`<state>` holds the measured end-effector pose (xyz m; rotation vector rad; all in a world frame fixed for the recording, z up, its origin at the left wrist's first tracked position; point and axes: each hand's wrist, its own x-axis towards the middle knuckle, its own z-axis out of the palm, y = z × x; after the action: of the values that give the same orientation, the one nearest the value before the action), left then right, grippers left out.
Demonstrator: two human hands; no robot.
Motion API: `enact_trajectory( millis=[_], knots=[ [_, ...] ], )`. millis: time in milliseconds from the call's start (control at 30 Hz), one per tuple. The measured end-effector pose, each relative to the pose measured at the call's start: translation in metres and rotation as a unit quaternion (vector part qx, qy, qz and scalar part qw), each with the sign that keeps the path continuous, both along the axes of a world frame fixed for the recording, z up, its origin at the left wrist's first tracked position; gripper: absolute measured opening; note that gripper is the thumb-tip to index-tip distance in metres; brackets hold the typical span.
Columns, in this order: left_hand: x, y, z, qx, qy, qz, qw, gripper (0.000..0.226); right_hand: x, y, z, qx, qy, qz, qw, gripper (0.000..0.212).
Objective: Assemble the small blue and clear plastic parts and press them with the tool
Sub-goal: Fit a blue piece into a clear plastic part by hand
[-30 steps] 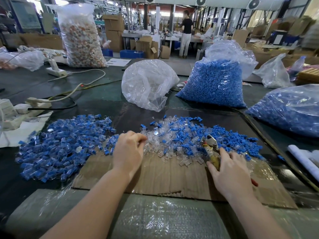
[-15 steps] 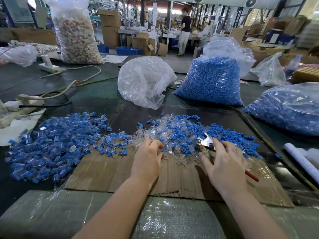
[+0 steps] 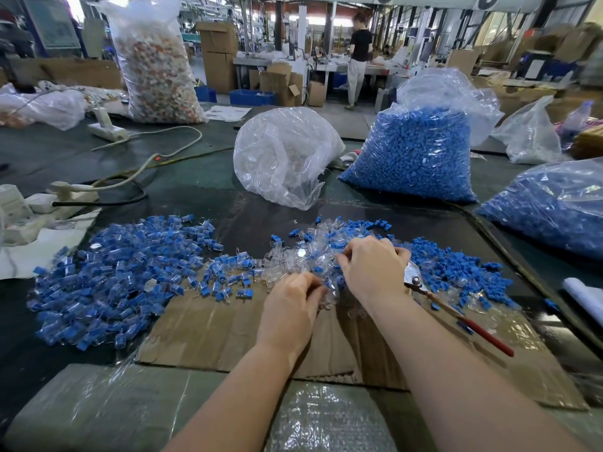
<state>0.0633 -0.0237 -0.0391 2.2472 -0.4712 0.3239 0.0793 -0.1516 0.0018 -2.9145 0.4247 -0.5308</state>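
Observation:
A mixed pile of loose blue and clear parts [image 3: 434,265] lies at the far edge of the cardboard sheet [image 3: 208,331]. My left hand [image 3: 290,311] is at the pile's near edge, its fingers curled around a clear part [image 3: 328,296]. Just beyond it, my right hand [image 3: 372,269] reaches left into the pile with bent fingers that pinch a small part; which part is hidden. The pressing tool [image 3: 416,282], metal-headed pliers with a red handle, lies against the outer side of my right hand and points away to the lower right. A heap of assembled blue-and-clear pieces [image 3: 124,269] lies at the left.
Behind the pile stand a clear bag of clear parts [image 3: 284,158] and a bag of blue parts [image 3: 414,158]; another blue bag [image 3: 548,210] lies at the right. Power strips and cables [image 3: 65,194] lie at the left. A person [image 3: 357,60] stands far behind.
My left hand moved right from the assembled heap to the mixed pile. My right hand shifted left over the pile, and the pliers now show at its outer side.

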Motion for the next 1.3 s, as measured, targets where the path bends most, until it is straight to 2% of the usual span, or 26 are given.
enact_trajectory(
  millis=[100, 233, 400, 500, 567, 700, 800, 1067, 1300],
  knots=[
    [-0.002, 0.003, 0.002, -0.040, 0.011, 0.008, 0.999, 0.012, 0.006, 0.005, 0.000, -0.017, 0.009, -0.020, 1.000, 0.014],
    [-0.003, 0.006, 0.004, -0.065, 0.014, -0.006, 0.998, 0.012, 0.000, 0.001, 0.002, -0.022, -0.033, 0.006, 0.999, 0.010],
    [-0.005, 0.006, 0.006, -0.081, 0.001, -0.037, 0.996, 0.027, -0.031, -0.003, 0.006, 0.095, -0.115, 0.054, 0.987, 0.013],
    [-0.006, 0.005, 0.006, -0.078, 0.010, -0.052, 0.996, 0.025, -0.058, -0.007, -0.004, 0.188, -0.143, 0.056, 0.970, 0.012],
    [-0.006, 0.005, 0.007, -0.084, 0.021, -0.053, 0.995, 0.022, -0.072, -0.009, -0.014, 0.213, -0.150, 0.054, 0.964, 0.012],
    [-0.007, 0.003, 0.008, -0.110, 0.066, -0.046, 0.991, 0.016, -0.086, -0.009, -0.027, 0.208, -0.207, 0.080, 0.953, 0.012],
    [-0.007, -0.005, 0.009, -0.147, 0.103, -0.031, 0.983, 0.020, -0.086, -0.007, -0.032, 0.199, -0.233, 0.088, 0.948, 0.014],
    [-0.014, -0.017, 0.004, -0.190, 0.152, -0.054, 0.968, 0.021, -0.086, -0.007, -0.038, 0.204, -0.224, 0.111, 0.947, 0.014],
    [-0.018, -0.013, 0.004, -0.183, 0.156, -0.084, 0.967, 0.025, -0.086, -0.003, -0.039, 0.165, -0.196, 0.115, 0.960, 0.003]
  ],
)
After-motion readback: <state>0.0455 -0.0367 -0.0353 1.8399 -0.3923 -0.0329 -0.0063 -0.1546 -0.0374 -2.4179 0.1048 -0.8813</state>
